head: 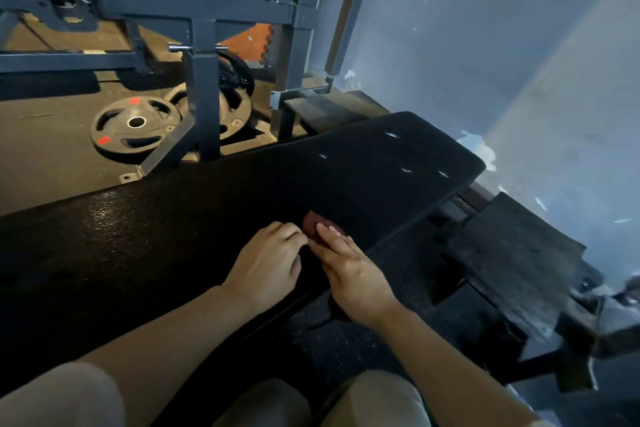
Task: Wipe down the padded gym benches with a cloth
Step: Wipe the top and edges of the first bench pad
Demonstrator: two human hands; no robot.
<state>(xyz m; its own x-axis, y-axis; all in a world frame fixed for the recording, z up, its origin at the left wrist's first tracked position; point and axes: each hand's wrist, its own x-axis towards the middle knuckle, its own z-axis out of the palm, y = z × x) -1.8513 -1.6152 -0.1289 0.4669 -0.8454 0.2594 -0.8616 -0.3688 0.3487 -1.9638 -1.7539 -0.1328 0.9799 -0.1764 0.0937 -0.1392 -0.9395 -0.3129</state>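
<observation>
a long black padded bench point(214, 218) is seen stretching from the left side up toward the blue wall point(502, 62). small white nicks are seen on its far end. a small dark red cloth point(313, 224) is pressed on the near edge of the bench, close to the middle of the view. the right hand point(349, 270) is laid over the cloth with its fingers straight and flat, so the cloth is pushed down and not wrapped. the left hand point(266, 260) is placed on the bench just beside the cloth, with its fingers curled in; whether the edge of the cloth is pinched by it cannot be told. both bare arms are seen reaching in from the bottom, over two knees in light shorts. behind the bench a grey steel frame point(204, 87) is seen. black weight plates point(135, 125) with red marks are laid flat on the dark floor beside the frame. a dark, worn block point(512, 260) is seen low on the right, below the wall.
</observation>
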